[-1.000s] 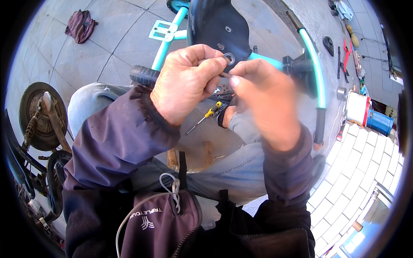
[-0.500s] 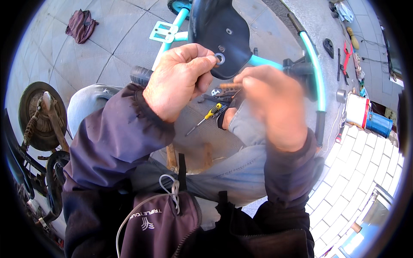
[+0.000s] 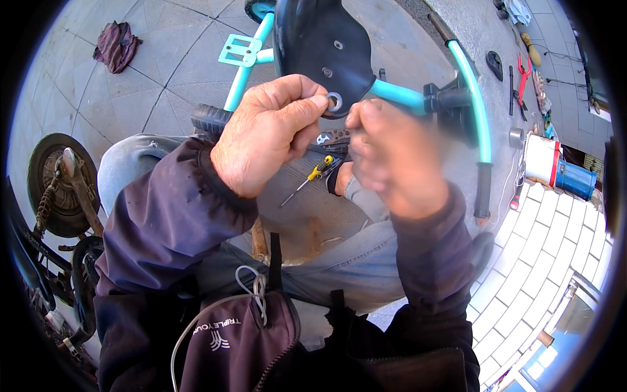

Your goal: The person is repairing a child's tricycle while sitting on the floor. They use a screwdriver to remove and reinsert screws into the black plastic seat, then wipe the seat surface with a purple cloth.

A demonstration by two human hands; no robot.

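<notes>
My left hand (image 3: 268,127) pinches a silver metal washer (image 3: 334,102) between thumb and forefinger, in front of a black moulded seat (image 3: 326,36). My right hand (image 3: 398,153), smeared by motion, is just right of the washer with its fingers curled; what they hold, if anything, I cannot make out. The seat belongs to a turquoise tube frame (image 3: 397,92) with a dark wheel (image 3: 209,117) at the left. A yellow-handled screwdriver (image 3: 315,172) lies below my hands, beside dark tools (image 3: 330,137) partly hidden by them.
A cloth (image 3: 116,46) lies at upper left. An old bicycle wheel (image 3: 59,183) stands at left. At right are a curved turquoise handlebar (image 3: 470,75), red-handled cutters (image 3: 524,81), a blue bucket (image 3: 575,179) and a white container (image 3: 541,160).
My right hand has drawn away from the left, and the rusty rod-like piece in it no longer shows. My left hand has shifted slightly left, still pinching the washer.
</notes>
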